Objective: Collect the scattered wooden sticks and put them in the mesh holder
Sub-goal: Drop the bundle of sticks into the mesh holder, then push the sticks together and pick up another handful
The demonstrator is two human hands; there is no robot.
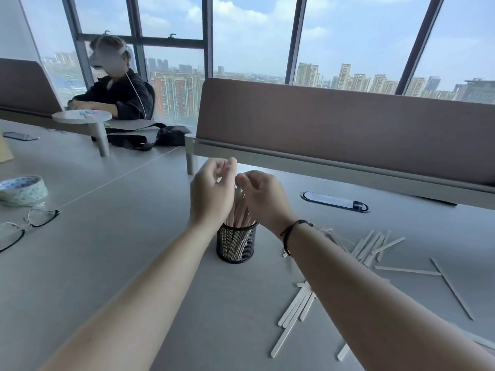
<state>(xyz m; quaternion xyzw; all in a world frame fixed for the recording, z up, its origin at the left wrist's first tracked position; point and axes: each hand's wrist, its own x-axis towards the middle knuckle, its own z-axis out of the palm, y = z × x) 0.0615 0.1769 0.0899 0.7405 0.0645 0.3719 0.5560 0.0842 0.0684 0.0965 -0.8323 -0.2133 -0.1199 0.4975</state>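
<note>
holder: mesh holder (236, 245), black wire cup, upright, directly below the two hands' fingertips
sticks in holder: bundle of wooden sticks (240, 213), pale wood, standing near upright, tops fanned slightly, rising between the two wrists; whether fingers touch the tops can't be told
loose sticks: scattered sticks (375, 249), flat pale strips lying criss-crossed on the tabletop, right of holder, beyond and under the right forearm
near cluster: second pile (294, 311), sticks fanned, nearest the camera, below-right of holder

Loose sticks (375, 250) right of holder (236, 245).
</note>
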